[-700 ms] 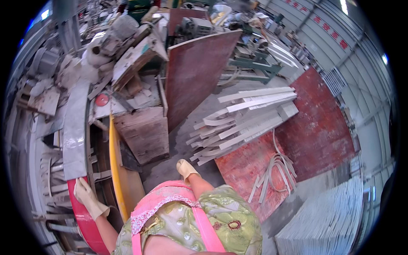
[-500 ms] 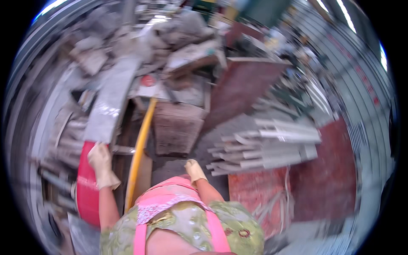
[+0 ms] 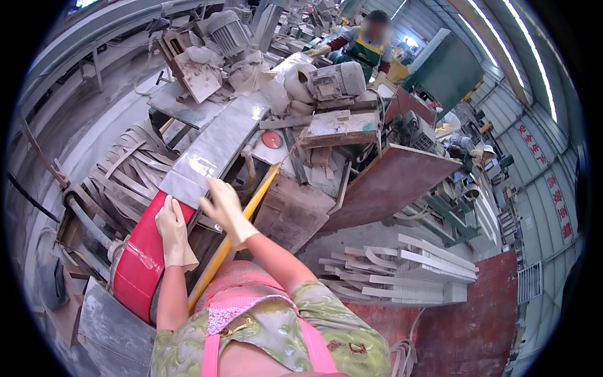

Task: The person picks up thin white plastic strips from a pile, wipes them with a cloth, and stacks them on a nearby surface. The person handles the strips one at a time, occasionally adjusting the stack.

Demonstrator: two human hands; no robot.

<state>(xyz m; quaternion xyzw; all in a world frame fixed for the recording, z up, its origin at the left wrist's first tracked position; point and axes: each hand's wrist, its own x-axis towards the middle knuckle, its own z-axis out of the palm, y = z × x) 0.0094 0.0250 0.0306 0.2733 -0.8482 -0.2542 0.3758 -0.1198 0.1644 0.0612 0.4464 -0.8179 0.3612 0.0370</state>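
My left hand [image 3: 172, 231], in a pale glove, rests on the red belt [image 3: 139, 267] of a narrow conveyor. Its fingers are curled together, and whatever lies within them is hidden. My right hand [image 3: 225, 210], gloved too, reaches across to the near right edge of a glossy grey stone slab [image 3: 210, 147]. The fingers of that hand are apart, with nothing seen between them; whether they touch the slab I cannot tell. The slab lies lengthwise on the conveyor, its near end just beyond my left hand. A yellow bar [image 3: 233, 235] runs beside the conveyor, below my right forearm.
Left of the conveyor lies a heap of pale strips [image 3: 129, 166]. Dusty motors [image 3: 339, 80] stand over its far part. Pale stone strips [image 3: 414, 270] are stacked to my right, near a reddish-brown board [image 3: 389, 185]. A person [image 3: 367, 47] stands farther back.
My right hand has moved from near my waist up and left to the slab's edge. My left hand stays at the red belt. The view has turned and become sharper.
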